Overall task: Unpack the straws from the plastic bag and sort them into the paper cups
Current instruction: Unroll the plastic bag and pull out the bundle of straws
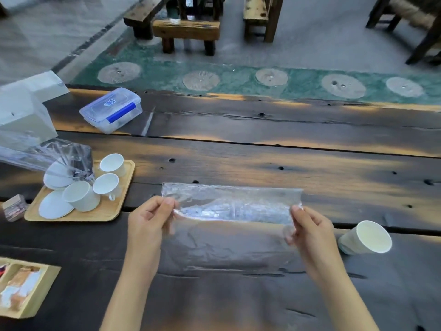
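Observation:
A clear plastic bag (232, 206) is stretched flat and wide over the dark wooden table (262, 158). My left hand (149, 222) pinches its left end and my right hand (309, 229) pinches its right end. The bag's upper edge is folded over. I cannot make out straws inside it. One white paper cup (366, 237) stands at the right of my right hand, its mouth tilted toward me. No straw shows in it.
A wooden tray (112, 211) at left carries several white cups and saucers, partly under crumpled clear plastic (55, 156). Behind it sit a blue-latched plastic box (112, 111) and a white carton (21, 111). A framed box (23, 287) lies at bottom left. Wooden stools stand beyond the table.

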The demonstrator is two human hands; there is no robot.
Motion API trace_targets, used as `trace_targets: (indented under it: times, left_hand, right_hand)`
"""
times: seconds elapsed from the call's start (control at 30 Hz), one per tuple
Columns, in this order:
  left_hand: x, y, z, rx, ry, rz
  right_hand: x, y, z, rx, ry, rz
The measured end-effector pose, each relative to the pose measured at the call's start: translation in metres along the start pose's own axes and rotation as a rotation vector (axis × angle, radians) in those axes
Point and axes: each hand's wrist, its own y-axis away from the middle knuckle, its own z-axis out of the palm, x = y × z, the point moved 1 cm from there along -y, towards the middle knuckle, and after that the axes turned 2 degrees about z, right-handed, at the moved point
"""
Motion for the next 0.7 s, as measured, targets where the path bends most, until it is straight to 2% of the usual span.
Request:
trace_targets:
  times: [0.07, 0.13, 0.2, 0.23, 0.27, 0.33, 0.4, 0.47, 0.57, 0.7]
  left_hand:
    - [0.011, 0.007, 0.006, -0.028, 0.089, -0.006]
    - [0.021, 0.013, 0.014, -0.073, 0.122, 0.002]
    - [0.032, 0.019, 0.023, -0.123, 0.102, 0.037]
    - [0.037, 0.022, 0.028, -0.146, 0.094, 0.058]
    - [0.043, 0.026, 0.032, -0.168, 0.085, 0.08]
    - [0.052, 0.034, 0.041, -0.207, 0.063, 0.12]
    - [0.061, 0.042, 0.049, -0.245, 0.017, 0.17]
    - [0.067, 0.048, 0.055, -0.293, -0.041, 0.221]
    - [0.07, 0.053, 0.057, -0.361, -0.1, 0.277]
    - [0.071, 0.055, 0.054, -0.413, -0.128, 0.305]
  right_hand:
    - [-0.016, 0.009, -0.002, 0.035, 0.093, -0.071]
    - [-0.033, 0.018, -0.002, 0.153, 0.26, -0.234]
    - [-0.051, 0.027, 0.001, 0.309, 0.446, -0.462]
    - [-0.062, 0.031, 0.004, 0.328, 0.536, -0.629]
    - [-0.071, 0.037, 0.01, 0.288, 0.624, -0.783]
    - [-0.081, 0.046, 0.024, 0.073, 0.761, -0.987]
    - [-0.086, 0.055, 0.043, -0.172, 0.797, -1.039]
    - [-0.086, 0.062, 0.06, -0.325, 0.807, -1.053]
    - [-0.083, 0.066, 0.075, -0.405, 0.792, -1.074]
    - [-0.08, 0.068, 0.078, -0.41, 0.708, -1.007]
